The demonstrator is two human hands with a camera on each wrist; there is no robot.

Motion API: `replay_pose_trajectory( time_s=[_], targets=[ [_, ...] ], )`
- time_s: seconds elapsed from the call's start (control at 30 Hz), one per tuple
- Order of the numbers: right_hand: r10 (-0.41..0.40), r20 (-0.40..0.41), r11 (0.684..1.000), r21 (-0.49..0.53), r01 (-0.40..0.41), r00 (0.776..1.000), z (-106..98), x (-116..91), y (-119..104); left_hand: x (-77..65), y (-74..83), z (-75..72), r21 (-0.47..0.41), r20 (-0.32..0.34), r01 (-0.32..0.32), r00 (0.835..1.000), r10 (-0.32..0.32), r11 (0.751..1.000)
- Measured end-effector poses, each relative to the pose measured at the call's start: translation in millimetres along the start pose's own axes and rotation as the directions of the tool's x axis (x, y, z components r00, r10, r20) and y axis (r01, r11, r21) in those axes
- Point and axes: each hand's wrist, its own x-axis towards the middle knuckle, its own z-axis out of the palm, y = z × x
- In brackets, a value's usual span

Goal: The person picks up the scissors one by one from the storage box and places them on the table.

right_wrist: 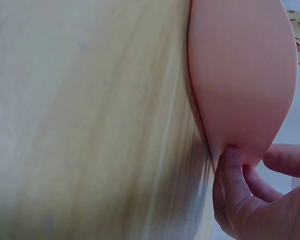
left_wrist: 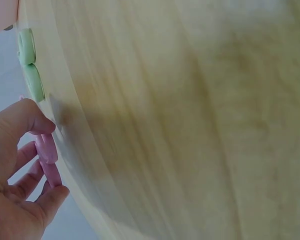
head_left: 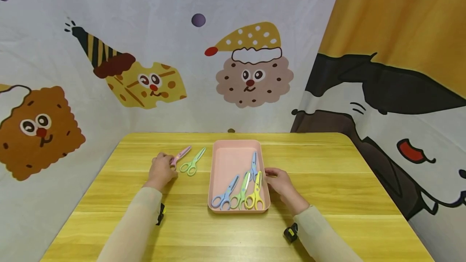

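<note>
My left hand (head_left: 162,172) pinches the handles of the pink scissors (head_left: 181,156) near the table's left side. In the left wrist view, thumb and fingers are on the pink handles (left_wrist: 46,148). Green scissors (head_left: 193,162) lie just right of them on the table. My right hand (head_left: 280,182) holds the right wall of the pink tray (head_left: 227,153). The right wrist view shows fingers (right_wrist: 232,162) against its outer wall and rim. Inside the tray lie blue scissors (head_left: 225,193), green scissors (head_left: 241,195), yellow scissors (head_left: 257,191) and another blue pair (head_left: 253,165).
The wooden table (head_left: 327,197) has rounded far corners. Behind it hangs a white curtain (head_left: 164,11) printed with cartoon figures. A yellow and dark printed cloth (head_left: 411,19) hangs at the right.
</note>
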Motion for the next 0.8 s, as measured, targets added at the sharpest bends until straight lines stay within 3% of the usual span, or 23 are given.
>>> replay_pose_trajectory(
  time_s=[0.5, 0.8],
  targets=[
    [-0.004, -0.001, 1.0, 0.004, 0.004, 1.0, -0.1, -0.8, -2.2, -2.2, -0.4, -3.4, -0.024, 0.022, -0.055, 0.998, 0.056, 0.998],
    [-0.009, 0.008, 1.0, 0.019, 0.009, 1.0, -0.2, -0.5, -0.4, 0.4, -3.3, -0.8, -0.046, 0.069, -0.027, 0.997, 0.03, 0.999]
  ],
)
